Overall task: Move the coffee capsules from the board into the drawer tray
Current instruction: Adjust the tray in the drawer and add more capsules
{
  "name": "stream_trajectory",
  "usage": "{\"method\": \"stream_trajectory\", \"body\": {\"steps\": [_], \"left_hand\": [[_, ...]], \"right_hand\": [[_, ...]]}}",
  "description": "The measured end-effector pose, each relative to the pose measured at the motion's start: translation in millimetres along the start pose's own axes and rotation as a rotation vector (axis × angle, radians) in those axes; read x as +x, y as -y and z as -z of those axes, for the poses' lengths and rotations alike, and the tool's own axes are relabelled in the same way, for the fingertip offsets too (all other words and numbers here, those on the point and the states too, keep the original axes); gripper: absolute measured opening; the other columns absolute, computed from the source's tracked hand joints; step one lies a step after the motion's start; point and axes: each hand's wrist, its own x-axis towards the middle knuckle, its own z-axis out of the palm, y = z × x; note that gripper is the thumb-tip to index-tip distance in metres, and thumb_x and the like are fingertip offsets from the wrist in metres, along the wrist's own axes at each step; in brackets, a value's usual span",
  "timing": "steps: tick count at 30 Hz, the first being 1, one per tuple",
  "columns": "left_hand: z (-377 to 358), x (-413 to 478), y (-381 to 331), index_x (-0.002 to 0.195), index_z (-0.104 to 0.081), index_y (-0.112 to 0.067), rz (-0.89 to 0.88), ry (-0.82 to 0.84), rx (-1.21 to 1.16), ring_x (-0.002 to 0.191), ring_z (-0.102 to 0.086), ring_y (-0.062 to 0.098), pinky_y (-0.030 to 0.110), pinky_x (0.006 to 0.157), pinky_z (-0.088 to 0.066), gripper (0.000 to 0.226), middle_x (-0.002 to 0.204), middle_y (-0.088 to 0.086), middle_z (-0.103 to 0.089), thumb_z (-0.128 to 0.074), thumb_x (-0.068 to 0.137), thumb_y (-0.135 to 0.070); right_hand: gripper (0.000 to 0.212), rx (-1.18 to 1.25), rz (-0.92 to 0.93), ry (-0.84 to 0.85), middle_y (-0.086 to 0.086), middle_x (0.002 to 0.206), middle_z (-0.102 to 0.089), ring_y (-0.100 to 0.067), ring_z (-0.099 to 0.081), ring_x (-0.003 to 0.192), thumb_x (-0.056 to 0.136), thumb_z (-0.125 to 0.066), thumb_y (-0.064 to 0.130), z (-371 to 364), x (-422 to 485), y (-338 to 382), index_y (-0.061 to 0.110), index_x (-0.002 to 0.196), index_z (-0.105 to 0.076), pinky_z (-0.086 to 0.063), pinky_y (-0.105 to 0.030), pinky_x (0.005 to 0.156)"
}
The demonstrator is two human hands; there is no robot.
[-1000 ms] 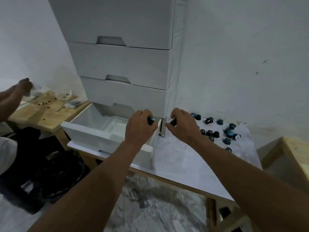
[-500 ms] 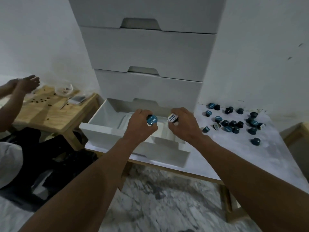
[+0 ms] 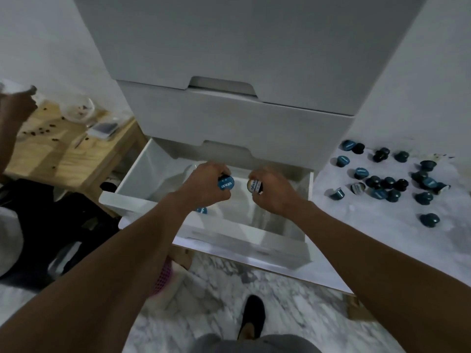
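Both my hands hover over the open bottom drawer of a white drawer unit. My left hand grips a capsule with a blue lid. My right hand grips a capsule with a white and dark lid. Inside the drawer lies a clear tray, and one blue-lidded capsule shows below my left wrist. Several dark blue capsules lie scattered on the white marbled board to the right of the drawer.
The white drawer unit has its upper drawers closed. A low wooden table at the left carries a bowl, a phone and scattered beans, with another person's hand above it. My dark shoe stands on the marble floor.
My view has tilted down and moved closer over the drawer. Both hands, each still holding a capsule, have moved from the drawer's right corner to above its inside.
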Motion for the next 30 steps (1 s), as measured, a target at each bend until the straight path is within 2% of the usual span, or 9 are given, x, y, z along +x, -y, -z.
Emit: {"method": "stream_trajectory", "body": {"steps": [3, 6, 9, 14, 19, 24, 28, 30], "left_hand": [[-6.1, 13.7, 12.3, 0.110, -0.064, -0.015, -0.009, 0.088, 0.040, 0.089, -0.059, 0.014, 0.024, 0.081, -0.046, 0.045, 0.104, 0.001, -0.066, -0.077, 0.068, -0.021], [-10.8, 21.3, 22.8, 0.107, -0.066, -0.014, -0.050, 0.209, 0.098, 0.087, -0.059, 0.015, 0.026, 0.079, -0.049, 0.042, 0.100, 0.001, -0.067, -0.075, 0.066, -0.020], [-12.3, 30.5, 37.7, 0.101, -0.067, -0.016, -0.082, 0.297, 0.132, 0.083, -0.058, 0.013, 0.026, 0.076, -0.050, 0.038, 0.096, -0.001, -0.068, -0.074, 0.064, -0.021], [-19.3, 41.0, 57.7, 0.105, -0.066, -0.018, -0.113, 0.443, 0.117, 0.087, -0.059, 0.013, 0.025, 0.079, -0.051, 0.042, 0.099, -0.002, -0.066, -0.075, 0.065, -0.019], [-27.8, 50.3, 68.2, 0.107, -0.065, -0.018, -0.203, 0.537, 0.119, 0.086, -0.058, 0.013, 0.026, 0.079, -0.052, 0.043, 0.100, -0.001, -0.066, -0.077, 0.066, -0.020], [-37.0, 55.5, 78.8, 0.109, -0.064, -0.015, -0.271, 0.593, 0.133, 0.085, -0.055, 0.012, 0.024, 0.077, -0.048, 0.042, 0.105, 0.003, -0.066, -0.076, 0.069, -0.019], [-38.0, 57.6, 83.5, 0.114, -0.062, -0.013, -0.270, 0.604, 0.095, 0.088, -0.056, 0.010, 0.020, 0.079, -0.046, 0.045, 0.109, 0.003, -0.065, -0.077, 0.071, -0.017], [-37.0, 59.4, 85.2, 0.114, -0.063, -0.014, -0.245, 0.618, 0.064, 0.090, -0.058, 0.010, 0.019, 0.080, -0.046, 0.042, 0.109, 0.001, -0.066, -0.075, 0.074, -0.019]], "right_hand": [[0.047, -0.016, -0.023, 0.095, -0.011, 0.117, -0.056, -0.028, -0.053, 0.109, 0.075, -0.067, 0.009, -11.5, 13.0, -7.3, 0.014, 0.121, -0.059, -0.042, -0.029, 0.090], [0.050, -0.031, -0.029, 0.204, -0.012, 0.122, -0.053, -0.027, -0.050, 0.113, 0.078, -0.066, 0.013, -23.9, 19.0, -9.0, 0.014, 0.127, -0.055, -0.038, -0.027, 0.092], [0.046, -0.016, -0.036, 0.260, -0.013, 0.118, -0.057, -0.028, -0.053, 0.109, 0.077, -0.066, 0.014, -37.0, 29.0, -7.3, 0.014, 0.123, -0.058, -0.040, -0.029, 0.088], [0.037, -0.008, -0.085, 0.316, -0.009, 0.112, -0.062, -0.025, -0.057, 0.102, 0.079, -0.067, 0.018, -52.7, 34.4, 2.5, 0.015, 0.115, -0.062, -0.041, -0.025, 0.080], [0.041, -0.008, -0.169, 0.342, -0.009, 0.114, -0.061, -0.024, -0.057, 0.102, 0.077, -0.069, 0.020, -59.2, 33.2, 5.6, 0.016, 0.117, -0.060, -0.042, -0.025, 0.079], [0.047, 0.002, -0.244, 0.331, -0.009, 0.117, -0.061, -0.024, -0.057, 0.104, 0.075, -0.074, 0.018, -66.2, 30.4, 9.1, 0.017, 0.120, -0.059, -0.045, -0.029, 0.086], [0.053, 0.040, -0.282, 0.326, -0.007, 0.118, -0.061, -0.022, -0.058, 0.105, 0.073, -0.077, 0.019, -65.5, 30.2, 10.0, 0.015, 0.122, -0.058, -0.047, -0.028, 0.087], [0.046, 0.083, -0.313, 0.308, -0.006, 0.119, -0.062, -0.021, -0.059, 0.104, 0.077, -0.073, 0.019, -65.0, 30.0, 9.8, 0.014, 0.121, -0.059, -0.048, -0.028, 0.088]]}}
